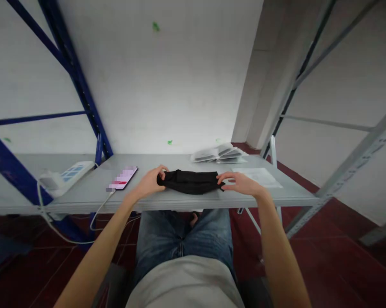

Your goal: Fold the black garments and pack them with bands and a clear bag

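A black folded cloth (191, 182) lies stretched sideways near the front edge of the grey tabletop (141, 164). It forms a long narrow strip with a crease along its length; what kind of item it is, I cannot tell. At its left end my left hand (152, 181) is closed, thumb and fingers pinching the fabric. My right hand (239, 183) grips the other end between thumb and fingertips.
To the left, a phone (125, 178) with a lit screen is plugged into a white cable (104, 204). A white power strip (72, 176) sits farther left. Open booklets (218, 153) and a paper sheet (260, 176) lie at the right. Blue rack posts (80, 85) and grey ones (349, 171) flank the table.
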Available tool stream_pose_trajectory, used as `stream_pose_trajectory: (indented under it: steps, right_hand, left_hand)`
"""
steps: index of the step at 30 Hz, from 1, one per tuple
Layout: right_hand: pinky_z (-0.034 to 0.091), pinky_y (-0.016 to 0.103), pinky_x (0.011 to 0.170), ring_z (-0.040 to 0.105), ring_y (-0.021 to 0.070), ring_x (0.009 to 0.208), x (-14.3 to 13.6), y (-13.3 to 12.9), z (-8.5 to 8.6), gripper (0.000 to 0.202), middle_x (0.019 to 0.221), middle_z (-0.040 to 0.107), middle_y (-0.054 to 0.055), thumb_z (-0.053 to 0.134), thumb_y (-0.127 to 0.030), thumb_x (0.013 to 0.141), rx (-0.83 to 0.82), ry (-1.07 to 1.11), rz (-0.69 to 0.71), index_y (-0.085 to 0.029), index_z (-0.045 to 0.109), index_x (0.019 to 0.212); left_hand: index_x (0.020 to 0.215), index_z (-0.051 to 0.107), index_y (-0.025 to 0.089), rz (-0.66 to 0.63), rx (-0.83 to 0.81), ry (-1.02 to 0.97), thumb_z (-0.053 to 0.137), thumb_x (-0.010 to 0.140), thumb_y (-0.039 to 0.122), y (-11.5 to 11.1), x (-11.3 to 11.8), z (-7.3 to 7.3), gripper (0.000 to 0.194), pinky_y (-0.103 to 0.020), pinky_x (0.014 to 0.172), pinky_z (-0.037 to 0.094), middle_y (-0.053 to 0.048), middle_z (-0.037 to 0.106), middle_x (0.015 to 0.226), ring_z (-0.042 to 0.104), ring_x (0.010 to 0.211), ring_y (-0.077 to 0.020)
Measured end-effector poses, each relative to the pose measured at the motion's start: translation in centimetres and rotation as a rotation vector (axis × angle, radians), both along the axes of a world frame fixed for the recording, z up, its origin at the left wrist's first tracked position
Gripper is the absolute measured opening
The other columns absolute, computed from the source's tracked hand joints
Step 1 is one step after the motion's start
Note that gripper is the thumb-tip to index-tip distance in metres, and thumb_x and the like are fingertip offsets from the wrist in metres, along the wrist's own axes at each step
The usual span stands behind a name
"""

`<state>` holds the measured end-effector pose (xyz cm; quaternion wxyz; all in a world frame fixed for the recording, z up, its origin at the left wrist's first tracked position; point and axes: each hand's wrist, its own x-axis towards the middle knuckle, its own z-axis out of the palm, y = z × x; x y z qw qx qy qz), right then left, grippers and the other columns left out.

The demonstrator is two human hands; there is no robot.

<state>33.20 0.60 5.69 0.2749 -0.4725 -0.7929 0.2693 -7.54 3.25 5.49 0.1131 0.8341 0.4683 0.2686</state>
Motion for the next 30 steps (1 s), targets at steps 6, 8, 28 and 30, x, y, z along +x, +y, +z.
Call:
stream_pose_trajectory:
  steps: [6,8,28,30]
  right_hand:
    - [0.055,0.038,0.099,0.073,0.0257,0.106,-0.7,0.3,-0.6,0.031,0.111,0.08,0.007,0.065,-0.048,0.094,-0.097,-0.101,0.017,-0.023,0.081,0.103]
    - [0.057,0.034,0.09,0.074,0.0236,0.095,-1.3,1.3,-1.5,0.027,0.101,0.081,0.006,0.061,-0.042,0.097,-0.045,-0.172,-0.062,-0.022,0.08,0.102]
    - [0.051,0.031,0.091,0.068,0.0228,0.104,-4.9,3.4,-4.9,0.029,0.118,0.071,0.008,0.068,-0.027,0.095,0.269,-0.366,-0.401,-0.026,0.073,0.124]
    - [0.05,0.031,0.09,0.066,0.0239,0.105,-5.7,3.4,-5.2,0.021,0.114,0.07,0.008,0.067,-0.024,0.095,0.268,-0.396,-0.44,-0.026,0.076,0.114]
  left_hand:
    - [0.109,0.073,0.026,-0.06,-0.173,0.085,0.063,0.088,0.059,-1.4,-0.2,1.1,0.04,-0.03,0.074,0.048,0.0,0.068,0.079,0.065,0.077,-0.0199]
    - [0.107,0.074,0.025,-0.002,-0.065,0.095,0.053,0.095,0.055,-0.6,-0.1,-0.1,0.039,-0.032,0.076,0.049,-0.003,0.069,0.082,0.065,0.078,-0.0211]
    - [0.09,0.078,0.023,0.244,-0.032,0.168,0.063,0.081,0.033,2.7,-1.7,-2.9,0.02,-0.032,0.075,0.049,-0.005,0.077,0.084,0.069,0.079,-0.0233]
    - [0.089,0.077,0.023,0.293,-0.038,0.149,0.061,0.082,0.034,2.8,-1.5,-2.8,0.021,-0.031,0.072,0.048,-0.005,0.077,0.083,0.069,0.079,-0.023]
